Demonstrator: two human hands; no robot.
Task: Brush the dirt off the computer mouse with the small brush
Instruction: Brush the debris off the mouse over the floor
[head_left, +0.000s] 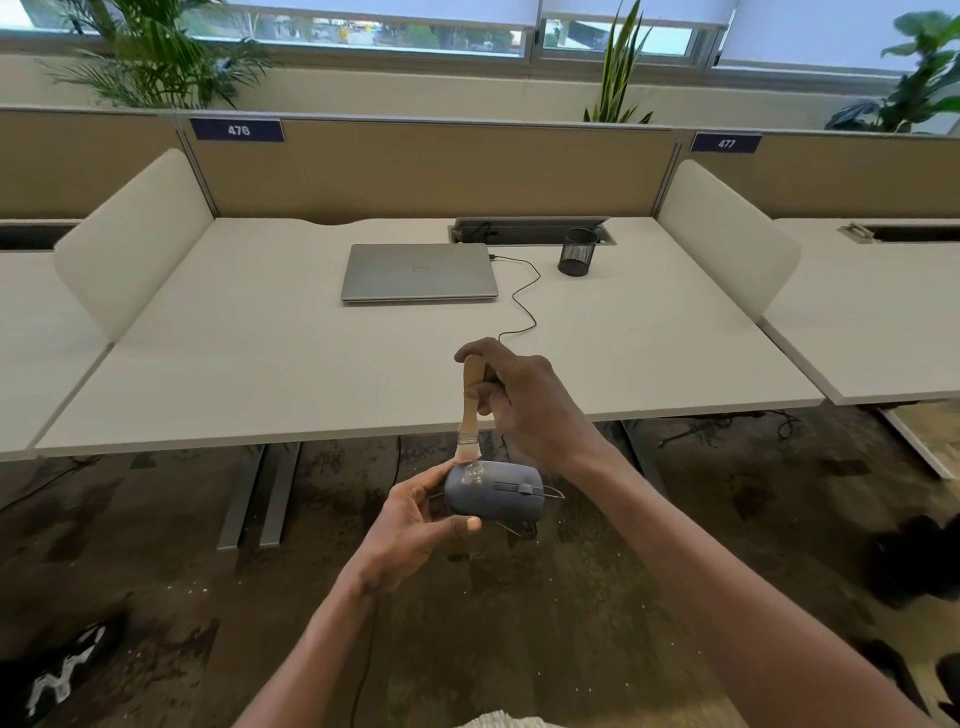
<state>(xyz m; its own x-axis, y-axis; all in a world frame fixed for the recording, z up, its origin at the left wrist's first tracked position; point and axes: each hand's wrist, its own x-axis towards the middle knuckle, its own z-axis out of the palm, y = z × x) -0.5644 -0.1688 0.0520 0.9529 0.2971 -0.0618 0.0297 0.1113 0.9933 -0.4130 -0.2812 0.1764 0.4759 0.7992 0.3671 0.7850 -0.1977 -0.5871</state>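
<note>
Head view: your left hand (415, 512) grips the grey computer mouse (493, 496) by its rear end, thumb along the near side and fingers curled behind it — the mouse is held in the air in front of the worktop (311, 374), above the floor, not resting on anything. Pale specks of dirt (474, 474) show on the mouse's back, near your left hand. Your right hand (524, 400) is clamped round the wooden handle of the small brush (470, 410), which stands nearly upright with its bristles down, touching the top of the mouse beside the dirt. The mouse's cable (524, 291) runs across the worktop to a closed silver laptop (420, 272). A black mesh pen cup (577, 252) stands to the right of the laptop, well apart from your hands.
</note>
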